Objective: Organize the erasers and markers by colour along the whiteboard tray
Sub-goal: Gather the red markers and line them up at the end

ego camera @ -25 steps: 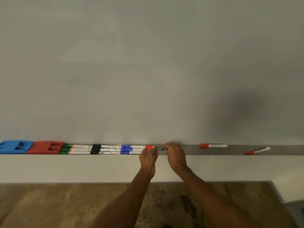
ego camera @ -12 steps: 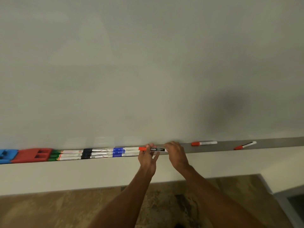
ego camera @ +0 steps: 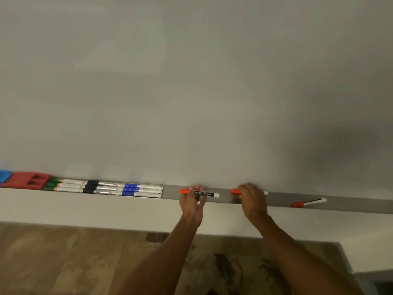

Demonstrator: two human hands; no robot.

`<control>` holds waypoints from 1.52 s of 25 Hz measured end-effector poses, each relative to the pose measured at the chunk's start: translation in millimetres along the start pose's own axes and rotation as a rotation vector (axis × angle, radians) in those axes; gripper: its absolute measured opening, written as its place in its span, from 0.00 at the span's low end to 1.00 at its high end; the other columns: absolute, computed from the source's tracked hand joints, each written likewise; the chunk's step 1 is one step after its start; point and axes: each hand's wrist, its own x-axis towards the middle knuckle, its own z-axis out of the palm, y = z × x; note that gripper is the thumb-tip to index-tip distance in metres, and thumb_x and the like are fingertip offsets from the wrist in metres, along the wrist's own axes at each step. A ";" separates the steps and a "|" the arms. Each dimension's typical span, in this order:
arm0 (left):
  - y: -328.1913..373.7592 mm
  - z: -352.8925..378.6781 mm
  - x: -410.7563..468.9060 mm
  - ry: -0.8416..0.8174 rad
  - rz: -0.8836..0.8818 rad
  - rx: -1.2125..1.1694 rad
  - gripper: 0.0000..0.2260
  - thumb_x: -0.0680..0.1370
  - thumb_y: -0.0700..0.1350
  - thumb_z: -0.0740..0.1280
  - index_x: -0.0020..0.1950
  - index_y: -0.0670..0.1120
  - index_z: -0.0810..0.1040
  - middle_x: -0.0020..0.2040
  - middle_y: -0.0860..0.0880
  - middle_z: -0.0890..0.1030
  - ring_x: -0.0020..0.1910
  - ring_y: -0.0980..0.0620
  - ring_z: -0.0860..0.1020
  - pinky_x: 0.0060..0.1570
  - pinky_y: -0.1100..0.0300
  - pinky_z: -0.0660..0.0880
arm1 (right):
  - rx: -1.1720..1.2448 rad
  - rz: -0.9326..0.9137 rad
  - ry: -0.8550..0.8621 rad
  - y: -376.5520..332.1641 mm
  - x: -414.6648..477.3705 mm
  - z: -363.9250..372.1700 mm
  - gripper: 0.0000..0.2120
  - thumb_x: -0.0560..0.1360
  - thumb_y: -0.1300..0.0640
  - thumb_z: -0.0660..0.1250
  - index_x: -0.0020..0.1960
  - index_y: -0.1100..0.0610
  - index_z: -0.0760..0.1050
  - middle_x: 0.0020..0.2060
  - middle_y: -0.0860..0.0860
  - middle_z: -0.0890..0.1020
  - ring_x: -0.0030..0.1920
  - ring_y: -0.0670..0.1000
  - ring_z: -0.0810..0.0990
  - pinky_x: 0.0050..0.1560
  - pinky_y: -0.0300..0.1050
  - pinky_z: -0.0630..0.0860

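Left hand (ego camera: 192, 206): fingers loosely around first red marker (ego camera: 200, 193) on tray (ego camera: 350, 206) | Right hand (ego camera: 253, 202): closed over second red marker (ego camera: 235, 191) | Handling: light, rigid, smooth; likely rolls, grip mid-barrel.

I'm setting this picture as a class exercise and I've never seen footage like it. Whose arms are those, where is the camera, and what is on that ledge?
The camera sits on a person's head, looking forward and down, so the two bare arms are the wearer's own. They face a whiteboard with a grey tray along its foot. On the tray, from the left: a blue eraser, a red eraser, then rows of green markers, black markers and blue markers. The left hand touches one red marker; the right hand covers a second red marker. A third red marker lies askew, untouched, further right.
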 end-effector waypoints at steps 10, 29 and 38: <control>-27.6 14.4 4.2 0.059 0.041 -0.041 0.03 0.81 0.40 0.61 0.48 0.44 0.73 0.45 0.45 0.80 0.46 0.50 0.79 0.46 0.53 0.76 | -0.014 -0.113 -0.064 19.3 7.9 9.0 0.16 0.77 0.60 0.61 0.65 0.57 0.73 0.62 0.55 0.77 0.64 0.56 0.73 0.66 0.50 0.68; -59.4 26.2 -7.1 -0.128 0.052 0.146 0.07 0.80 0.37 0.62 0.54 0.38 0.79 0.46 0.41 0.82 0.46 0.46 0.80 0.50 0.55 0.78 | 0.392 -0.288 -0.064 -26.5 19.1 3.0 0.11 0.78 0.58 0.63 0.56 0.56 0.80 0.49 0.55 0.81 0.51 0.54 0.79 0.51 0.50 0.78; -72.5 32.9 -11.8 -0.079 0.056 0.156 0.06 0.80 0.37 0.62 0.53 0.39 0.78 0.46 0.41 0.80 0.47 0.44 0.78 0.54 0.50 0.76 | 0.444 -0.278 -0.129 -14.5 12.8 -1.0 0.14 0.77 0.63 0.63 0.61 0.56 0.77 0.55 0.54 0.81 0.56 0.52 0.78 0.58 0.45 0.75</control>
